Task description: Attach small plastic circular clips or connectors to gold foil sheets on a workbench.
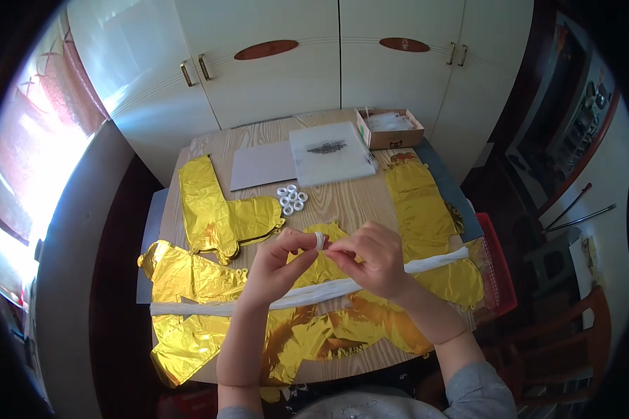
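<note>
Head view, left hand (276, 265) holding white coil (320, 241) on index finger (302, 241), right hand (372, 257) pinched narrow, item in grip unclear.

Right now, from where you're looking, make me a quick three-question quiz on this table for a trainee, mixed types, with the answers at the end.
1. Multiple choice: what lies across the gold foil pieces?
A) a red basket
B) a long white bundle
C) a wooden chair
2. True or false: the open box appears higher in the picture than the cluster of small white rolls.
3. Short answer: which hand has a white ring around a finger?

Key:
1. B.
2. True; the box is near the table's far edge.
3. The left hand; the right hand is close beside the ring.
</note>
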`<act>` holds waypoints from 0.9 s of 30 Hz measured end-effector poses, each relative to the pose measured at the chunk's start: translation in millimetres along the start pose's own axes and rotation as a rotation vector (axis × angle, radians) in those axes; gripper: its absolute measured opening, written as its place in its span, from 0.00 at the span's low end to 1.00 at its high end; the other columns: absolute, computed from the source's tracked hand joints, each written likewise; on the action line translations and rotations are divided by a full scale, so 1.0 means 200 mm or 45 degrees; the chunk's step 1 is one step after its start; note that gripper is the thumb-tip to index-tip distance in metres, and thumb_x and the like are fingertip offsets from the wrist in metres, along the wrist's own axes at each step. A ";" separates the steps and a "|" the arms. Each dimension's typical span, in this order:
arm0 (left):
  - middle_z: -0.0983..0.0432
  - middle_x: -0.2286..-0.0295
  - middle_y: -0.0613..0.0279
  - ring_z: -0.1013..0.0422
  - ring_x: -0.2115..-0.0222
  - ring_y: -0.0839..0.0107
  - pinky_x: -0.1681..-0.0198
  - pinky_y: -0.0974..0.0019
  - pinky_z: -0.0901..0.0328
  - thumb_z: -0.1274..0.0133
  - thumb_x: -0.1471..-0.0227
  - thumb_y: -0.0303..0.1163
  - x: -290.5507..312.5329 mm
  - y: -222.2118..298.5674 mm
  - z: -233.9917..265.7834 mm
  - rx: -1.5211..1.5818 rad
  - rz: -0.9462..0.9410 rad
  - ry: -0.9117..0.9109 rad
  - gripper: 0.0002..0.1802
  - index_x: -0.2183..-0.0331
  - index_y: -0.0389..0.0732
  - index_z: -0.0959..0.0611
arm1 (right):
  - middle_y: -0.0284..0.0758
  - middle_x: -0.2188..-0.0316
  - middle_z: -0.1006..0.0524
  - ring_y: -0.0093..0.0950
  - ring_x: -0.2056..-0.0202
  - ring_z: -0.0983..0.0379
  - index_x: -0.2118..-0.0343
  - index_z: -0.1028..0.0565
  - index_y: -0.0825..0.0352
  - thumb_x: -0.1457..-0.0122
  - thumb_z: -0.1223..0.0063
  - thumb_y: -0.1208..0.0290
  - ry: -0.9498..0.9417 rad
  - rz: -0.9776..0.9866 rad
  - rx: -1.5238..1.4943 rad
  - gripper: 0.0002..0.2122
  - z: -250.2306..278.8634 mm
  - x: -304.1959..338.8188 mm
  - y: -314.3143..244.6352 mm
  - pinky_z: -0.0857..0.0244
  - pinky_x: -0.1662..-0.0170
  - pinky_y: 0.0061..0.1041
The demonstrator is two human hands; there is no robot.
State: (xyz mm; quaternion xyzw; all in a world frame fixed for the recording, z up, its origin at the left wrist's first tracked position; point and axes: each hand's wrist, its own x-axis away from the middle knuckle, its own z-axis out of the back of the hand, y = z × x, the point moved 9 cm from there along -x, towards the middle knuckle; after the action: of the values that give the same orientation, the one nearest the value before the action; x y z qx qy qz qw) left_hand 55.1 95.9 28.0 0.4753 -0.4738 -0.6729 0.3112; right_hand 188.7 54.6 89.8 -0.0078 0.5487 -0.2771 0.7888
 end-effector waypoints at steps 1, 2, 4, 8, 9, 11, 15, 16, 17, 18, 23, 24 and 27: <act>0.28 0.73 0.65 0.36 0.72 0.79 0.66 0.75 0.42 0.48 0.55 0.20 0.00 0.01 -0.01 -0.057 0.010 -0.017 0.09 0.66 0.35 0.22 | 0.27 0.85 0.30 0.23 0.83 0.38 0.78 0.25 0.63 0.61 0.38 0.77 -0.001 0.007 -0.003 0.07 0.00 0.00 0.01 0.46 0.81 0.21; 0.28 0.73 0.65 0.37 0.73 0.79 0.68 0.76 0.42 0.48 0.55 0.21 0.00 0.02 -0.01 -0.115 0.019 -0.033 0.09 0.67 0.35 0.22 | 0.26 0.84 0.30 0.23 0.83 0.38 0.78 0.25 0.62 0.61 0.38 0.76 -0.002 0.014 -0.007 0.07 0.01 0.00 0.02 0.46 0.80 0.21; 0.28 0.75 0.65 0.37 0.73 0.79 0.68 0.75 0.41 0.47 0.56 0.22 0.00 0.03 -0.03 -0.127 -0.001 -0.044 0.08 0.67 0.36 0.21 | 0.26 0.84 0.30 0.23 0.82 0.38 0.79 0.25 0.62 0.61 0.37 0.76 -0.009 0.004 -0.029 0.07 0.01 0.00 0.03 0.46 0.80 0.21; 0.28 0.77 0.66 0.36 0.74 0.79 0.68 0.75 0.41 0.45 0.56 0.24 0.00 0.05 -0.06 -0.170 -0.035 -0.061 0.07 0.69 0.36 0.21 | 0.25 0.84 0.30 0.22 0.81 0.38 0.79 0.26 0.62 0.60 0.38 0.76 -0.027 -0.041 -0.055 0.06 0.01 0.00 0.06 0.45 0.79 0.21; 0.28 0.77 0.66 0.36 0.75 0.79 0.68 0.75 0.40 0.45 0.56 0.24 0.00 0.04 -0.06 -0.143 -0.009 -0.054 0.07 0.69 0.36 0.21 | 0.25 0.84 0.30 0.22 0.81 0.38 0.79 0.26 0.62 0.60 0.38 0.76 -0.029 -0.046 -0.050 0.06 0.01 0.00 0.07 0.45 0.79 0.21; 0.27 0.77 0.66 0.36 0.76 0.80 0.69 0.75 0.40 0.45 0.56 0.25 0.00 0.01 -0.06 -0.088 0.043 -0.039 0.07 0.70 0.36 0.21 | 0.26 0.84 0.30 0.22 0.81 0.38 0.78 0.25 0.62 0.59 0.38 0.75 -0.043 -0.083 -0.092 0.06 -0.01 0.00 0.09 0.44 0.79 0.20; 0.26 0.76 0.65 0.36 0.76 0.80 0.70 0.75 0.40 0.45 0.56 0.26 0.01 0.00 -0.06 -0.174 0.065 -0.065 0.07 0.70 0.36 0.21 | 0.29 0.83 0.31 0.23 0.81 0.35 0.77 0.26 0.63 0.56 0.40 0.72 -0.085 -0.213 -0.175 0.05 -0.05 0.02 0.15 0.41 0.78 0.21; 0.26 0.76 0.65 0.36 0.76 0.80 0.70 0.75 0.40 0.45 0.55 0.27 0.01 0.00 -0.06 -0.170 0.074 -0.066 0.07 0.70 0.35 0.21 | 0.29 0.83 0.30 0.23 0.80 0.35 0.77 0.26 0.64 0.55 0.41 0.72 -0.115 -0.304 -0.244 0.05 -0.07 0.03 0.18 0.41 0.78 0.21; 0.26 0.76 0.65 0.36 0.76 0.80 0.69 0.76 0.40 0.45 0.55 0.27 0.01 0.00 -0.07 -0.166 0.082 -0.067 0.07 0.70 0.35 0.21 | 0.30 0.82 0.30 0.23 0.80 0.35 0.76 0.26 0.65 0.53 0.42 0.72 -0.144 -0.394 -0.313 0.05 -0.09 0.05 0.21 0.40 0.78 0.20; 0.26 0.76 0.65 0.35 0.75 0.80 0.69 0.76 0.40 0.45 0.55 0.27 0.01 -0.01 -0.07 -0.062 0.109 -0.062 0.07 0.70 0.35 0.21 | 0.31 0.82 0.30 0.22 0.80 0.34 0.75 0.26 0.66 0.52 0.43 0.72 -0.171 -0.484 -0.381 0.04 -0.12 0.07 0.24 0.40 0.77 0.20; 0.26 0.75 0.66 0.32 0.69 0.79 0.62 0.74 0.38 0.50 0.51 0.23 -0.01 -0.01 -0.06 0.538 0.122 0.044 0.06 0.68 0.34 0.21 | 0.31 0.78 0.30 0.18 0.78 0.34 0.71 0.27 0.69 0.49 0.47 0.76 -0.127 -0.536 -0.516 0.03 -0.18 0.12 0.25 0.40 0.76 0.16; 0.26 0.73 0.65 0.31 0.68 0.78 0.60 0.74 0.38 0.51 0.51 0.22 -0.01 0.00 -0.05 0.542 0.103 0.066 0.07 0.67 0.34 0.22 | 0.30 0.78 0.30 0.16 0.77 0.34 0.70 0.27 0.70 0.49 0.48 0.78 -0.117 -0.498 -0.501 0.03 -0.18 0.12 0.23 0.41 0.76 0.14; 0.25 0.69 0.62 0.31 0.64 0.76 0.57 0.73 0.38 0.53 0.50 0.20 -0.01 -0.02 -0.04 0.543 0.032 0.109 0.10 0.63 0.33 0.23 | 0.31 0.77 0.30 0.16 0.76 0.33 0.69 0.27 0.70 0.49 0.49 0.81 -0.102 -0.502 -0.486 0.04 -0.16 0.10 0.21 0.40 0.75 0.14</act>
State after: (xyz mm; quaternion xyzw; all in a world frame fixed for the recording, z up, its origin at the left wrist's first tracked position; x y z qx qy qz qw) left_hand 62.8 97.4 23.5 0.5527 -0.5976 -0.5326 0.2318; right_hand 183.0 90.7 46.3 -0.2739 0.5473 -0.3164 0.7248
